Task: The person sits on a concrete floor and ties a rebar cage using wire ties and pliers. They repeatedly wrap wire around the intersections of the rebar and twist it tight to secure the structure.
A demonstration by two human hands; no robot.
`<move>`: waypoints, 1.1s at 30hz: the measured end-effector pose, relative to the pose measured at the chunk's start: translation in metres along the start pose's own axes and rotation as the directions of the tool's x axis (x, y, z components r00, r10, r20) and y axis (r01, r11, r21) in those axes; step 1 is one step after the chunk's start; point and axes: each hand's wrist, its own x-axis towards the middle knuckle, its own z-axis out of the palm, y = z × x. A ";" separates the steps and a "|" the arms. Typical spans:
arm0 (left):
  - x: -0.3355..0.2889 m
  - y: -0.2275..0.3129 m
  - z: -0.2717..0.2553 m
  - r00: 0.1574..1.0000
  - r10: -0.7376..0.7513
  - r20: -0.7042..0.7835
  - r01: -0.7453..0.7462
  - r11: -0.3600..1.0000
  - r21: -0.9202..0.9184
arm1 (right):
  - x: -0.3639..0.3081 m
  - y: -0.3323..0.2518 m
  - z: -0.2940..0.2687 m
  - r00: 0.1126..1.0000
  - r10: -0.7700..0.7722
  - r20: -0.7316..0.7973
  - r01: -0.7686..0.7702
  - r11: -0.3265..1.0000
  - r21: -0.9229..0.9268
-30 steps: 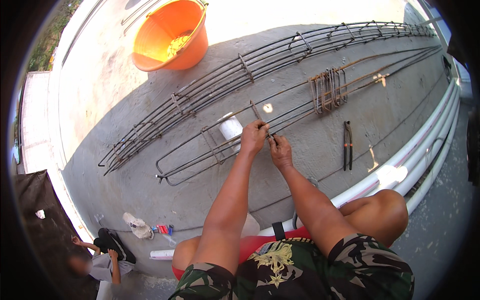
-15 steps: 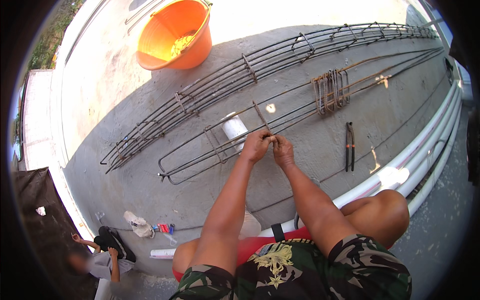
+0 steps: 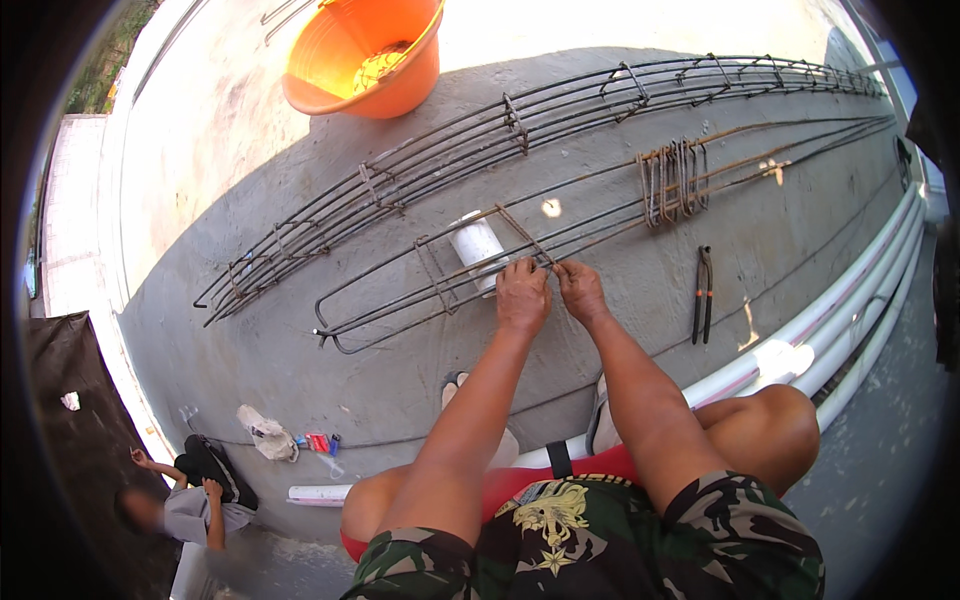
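Observation:
My left hand [image 3: 523,297] and my right hand [image 3: 581,293] are side by side at the near edge of a long rebar frame. Their fingers are closed at the lower corner of a square stirrup [image 3: 520,229] that stands across the bars. Whatever is pinched there is too small to make out. A short white pipe piece [image 3: 476,241] sits under the bars, just left of that stirrup. Another stirrup [image 3: 433,272] crosses the frame further left. Farther right, a bunch of loose stirrups [image 3: 672,182] hangs around the bars.
A finished-looking rebar cage [image 3: 516,125] lies beyond the frame. Pincers with orange-marked handles [image 3: 704,292] rest on the concrete at right. An orange bucket [image 3: 405,90] stands at the back. Long white pipes [image 3: 735,372] run close to my knees. Another person [image 3: 200,505] sits lower left.
My hands were pressed together at the stirrup corner and are now slightly apart, the left one turned more back-up. The whole view has shifted a little.

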 end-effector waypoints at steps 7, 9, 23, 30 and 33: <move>0.007 -0.007 0.009 0.997 -0.074 0.036 0.073 0.997 0.033 | 0.005 -0.012 -0.015 0.992 0.063 0.108 -0.060 0.998 -0.031; 0.010 -0.010 0.011 0.998 -0.051 0.035 0.049 0.998 0.030 | 0.006 -0.011 -0.017 0.989 0.067 0.129 -0.068 0.998 -0.002; 0.036 0.027 -0.003 0.799 -0.400 0.449 0.310 0.914 0.262 | -0.004 -0.009 -0.009 1.000 -0.014 -0.007 0.013 0.993 -0.117; 0.060 0.032 -0.024 0.596 -0.530 0.603 0.448 0.843 0.299 | -0.003 -0.008 -0.009 1.000 -0.021 0.005 0.021 0.997 -0.081; 0.056 0.035 -0.021 0.587 -0.535 0.607 0.420 0.843 0.337 | -0.003 -0.008 -0.011 0.999 -0.027 0.021 0.029 0.996 -0.086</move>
